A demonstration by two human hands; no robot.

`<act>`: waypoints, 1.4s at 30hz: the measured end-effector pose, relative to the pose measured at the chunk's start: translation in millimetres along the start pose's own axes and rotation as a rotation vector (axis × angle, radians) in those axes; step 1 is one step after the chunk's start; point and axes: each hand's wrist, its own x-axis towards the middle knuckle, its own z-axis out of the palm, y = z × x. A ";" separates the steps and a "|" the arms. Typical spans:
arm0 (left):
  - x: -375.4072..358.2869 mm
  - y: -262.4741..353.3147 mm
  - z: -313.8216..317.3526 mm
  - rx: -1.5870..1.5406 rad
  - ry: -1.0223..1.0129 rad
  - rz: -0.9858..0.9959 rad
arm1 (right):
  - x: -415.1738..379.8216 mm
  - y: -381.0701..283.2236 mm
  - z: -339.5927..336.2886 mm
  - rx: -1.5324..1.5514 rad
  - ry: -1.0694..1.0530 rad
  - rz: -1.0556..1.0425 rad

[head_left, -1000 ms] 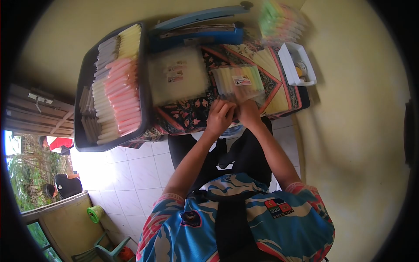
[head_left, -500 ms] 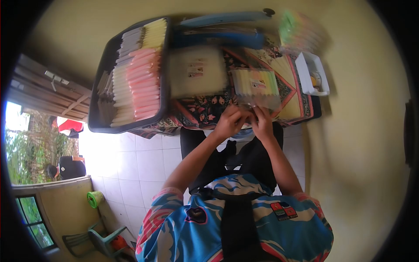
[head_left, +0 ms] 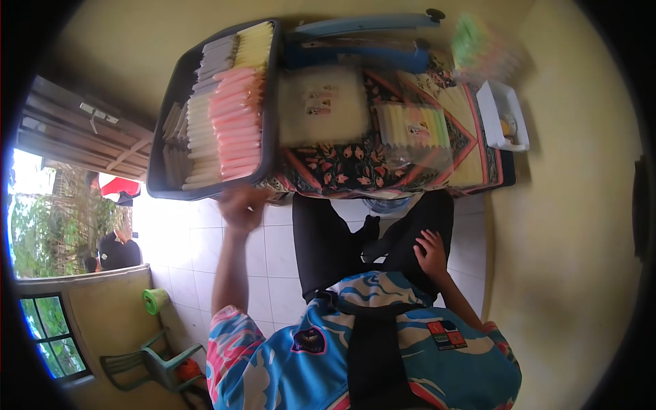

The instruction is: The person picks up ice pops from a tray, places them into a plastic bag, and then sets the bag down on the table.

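Observation:
My left hand (head_left: 244, 207) is at the near edge of a dark tray (head_left: 156, 183); motion blurs its fingers. On my thigh rests my right hand (head_left: 430, 254), its fingers spread and holding nothing. The tray carries rows of slim wrapped sticks: pink sticks (head_left: 236, 123), white sticks (head_left: 201, 140), yellow sticks (head_left: 255, 46) and grey sticks (head_left: 217, 58). A clear packet of pastel sticks (head_left: 417, 130) with a small label lies on the patterned cloth (head_left: 342, 164). Left of the packet sits a pale, blurred square stack (head_left: 321, 106) with small printed labels on it.
Behind these lies a long blue tool (head_left: 362, 26), perhaps a sealer. A white box (head_left: 502, 116) with small items stands at the right, below a blurred heap of colourful packs (head_left: 482, 51). A green chair (head_left: 160, 359) stands lower left on the tiled floor.
Both hands have left the near edge of the pastel packet. The left one has swung left to the tray's edge; the right one has come down onto my thigh. The packet stays on the cloth.

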 end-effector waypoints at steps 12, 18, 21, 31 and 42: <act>69.6 -56.9 -52.1 0.506 -0.458 -0.522 | -2.3 17.0 0.6 0.059 0.046 0.075; 66.7 -70.8 -54.8 0.468 -0.443 -0.532 | 3.6 21.3 2.0 0.050 0.062 0.074; 69.3 -77.2 -56.0 0.430 -0.454 -0.637 | 7.3 24.8 2.5 0.046 0.054 0.078; 67.5 -86.8 -65.1 0.240 -0.425 -0.749 | 9.5 27.9 4.3 0.044 0.050 0.087; 67.0 -73.9 -73.3 0.128 -0.419 -0.798 | 9.9 25.5 3.7 0.050 0.070 0.083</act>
